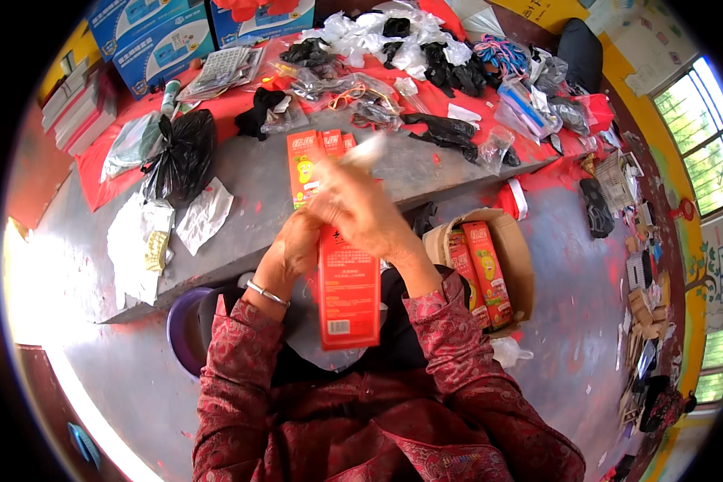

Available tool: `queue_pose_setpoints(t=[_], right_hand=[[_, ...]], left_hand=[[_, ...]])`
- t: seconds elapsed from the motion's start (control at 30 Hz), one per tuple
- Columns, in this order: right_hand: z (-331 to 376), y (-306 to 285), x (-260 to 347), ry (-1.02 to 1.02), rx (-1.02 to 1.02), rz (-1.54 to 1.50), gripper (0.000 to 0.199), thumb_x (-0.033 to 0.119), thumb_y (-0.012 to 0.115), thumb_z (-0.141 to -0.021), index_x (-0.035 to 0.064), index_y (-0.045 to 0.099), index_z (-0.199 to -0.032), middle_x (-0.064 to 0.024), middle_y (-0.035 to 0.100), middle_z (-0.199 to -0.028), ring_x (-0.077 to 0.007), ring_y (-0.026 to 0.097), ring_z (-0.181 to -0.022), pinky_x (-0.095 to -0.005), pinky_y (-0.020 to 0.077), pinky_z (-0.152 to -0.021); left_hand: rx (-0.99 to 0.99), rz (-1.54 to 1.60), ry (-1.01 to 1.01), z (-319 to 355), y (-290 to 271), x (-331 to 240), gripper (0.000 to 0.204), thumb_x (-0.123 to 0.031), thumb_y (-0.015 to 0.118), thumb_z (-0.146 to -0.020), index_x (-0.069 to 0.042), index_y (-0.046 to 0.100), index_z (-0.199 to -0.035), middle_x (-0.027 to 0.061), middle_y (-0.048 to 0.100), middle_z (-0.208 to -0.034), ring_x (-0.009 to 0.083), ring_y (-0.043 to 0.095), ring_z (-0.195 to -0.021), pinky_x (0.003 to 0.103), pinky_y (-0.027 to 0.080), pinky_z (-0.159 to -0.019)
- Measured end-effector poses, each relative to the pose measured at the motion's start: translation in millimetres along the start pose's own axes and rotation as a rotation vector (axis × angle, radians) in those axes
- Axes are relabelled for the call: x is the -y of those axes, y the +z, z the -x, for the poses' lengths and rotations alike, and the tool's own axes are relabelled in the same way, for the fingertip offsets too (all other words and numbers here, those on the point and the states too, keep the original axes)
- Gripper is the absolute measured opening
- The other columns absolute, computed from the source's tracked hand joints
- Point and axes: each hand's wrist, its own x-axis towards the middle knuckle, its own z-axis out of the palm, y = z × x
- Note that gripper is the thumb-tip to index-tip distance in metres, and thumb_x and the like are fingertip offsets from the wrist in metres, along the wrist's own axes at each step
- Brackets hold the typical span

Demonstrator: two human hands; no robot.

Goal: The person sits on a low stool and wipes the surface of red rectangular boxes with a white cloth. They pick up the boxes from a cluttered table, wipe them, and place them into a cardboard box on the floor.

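A tall red carton (349, 289) with printed panels stands out in front of me over my lap. My left hand (297, 241) is closed around its upper left side. Over the carton's top end is my right hand (365, 213), its fingers curled and smeared by motion. A blurred whitish thing (368, 150) shows at its far side; its kind is unclear. Beyond my hands, several similar red-and-yellow cartons (301, 165) lie on the grey table, partly hidden by my fingers.
An open cardboard box (518, 273) with red cartons stands to my right. A purple basin (186, 333) is at my left. The grey table (241, 233) holds a black plastic bag (186, 157), crumpled paper (206, 213) and heaps of white and black bags (394, 40). Clutter lines the right wall.
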Motion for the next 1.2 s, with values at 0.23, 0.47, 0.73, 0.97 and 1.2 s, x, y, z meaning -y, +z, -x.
queue_pose_setpoints(t=[0.23, 0.47, 0.73, 0.97, 1.2], right_hand=[[-7.8, -4.2, -10.5, -0.092, -0.050, 0.144, 0.044, 0.015, 0.061, -0.080, 0.0041, 0.050, -0.121, -0.0188, 0.048, -0.125, -0.0330, 0.043, -0.117, -0.0411, 0.0342, -0.096], [8.4, 2.2, 2.7, 0.165, 0.157, 0.040, 0.041, 0.032, 0.055, -0.085, 0.0007, 0.055, -0.112, -0.0143, 0.060, -0.107, -0.0310, 0.056, -0.100, -0.0498, 0.0215, -0.102], [18.8, 14.2, -42.2, 0.253, -0.182, 0.271, 0.021, 0.013, 0.046, -0.090, -0.0047, 0.053, -0.097, -0.0216, 0.057, -0.090, -0.0382, 0.054, -0.087, -0.0449, 0.0413, -0.079], [34.6, -15.4, -105.2, 0.681, -0.398, -0.537, 0.027, 0.021, 0.054, -0.089, -0.0023, 0.055, -0.101, -0.0082, 0.060, -0.094, -0.0166, 0.057, -0.084, -0.0320, 0.0439, -0.075], [27.3, 20.4, -25.7, 0.673, 0.163, -1.062, 0.062, 0.027, 0.076, -0.072, -0.0032, 0.048, -0.118, -0.0087, 0.056, -0.111, -0.0173, 0.054, -0.099, -0.0297, 0.0418, -0.088]], left_hand=[[0.212, 0.032, 0.168, 14.0, 1.2, -13.6, 0.044, -0.033, 0.054, -0.088, -0.008, 0.046, -0.123, 0.0059, 0.053, -0.119, 0.0181, 0.052, -0.108, 0.032, 0.042, -0.093], [-0.030, -0.561, 0.236, 0.7, -21.6, 7.2, 0.024, -0.019, 0.048, -0.091, -0.004, 0.054, -0.109, 0.0048, 0.056, -0.100, 0.0132, 0.050, -0.088, 0.030, 0.043, -0.079], [-0.170, -0.694, 0.130, 49.8, 17.2, -34.6, 0.030, -0.027, 0.050, -0.092, 0.000, 0.053, -0.103, 0.0034, 0.055, -0.086, 0.0088, 0.050, -0.078, 0.026, 0.043, -0.068], [-0.119, -0.071, 0.241, 40.6, 2.6, -39.0, 0.026, -0.026, 0.052, -0.091, -0.003, 0.054, -0.101, 0.0040, 0.060, -0.094, 0.0097, 0.058, -0.076, 0.025, 0.048, -0.068], [-0.127, -0.235, 0.307, 47.3, 2.6, -45.9, 0.027, -0.028, 0.053, -0.091, -0.003, 0.055, -0.100, 0.0023, 0.059, -0.087, 0.0092, 0.055, -0.074, 0.025, 0.045, -0.067]])
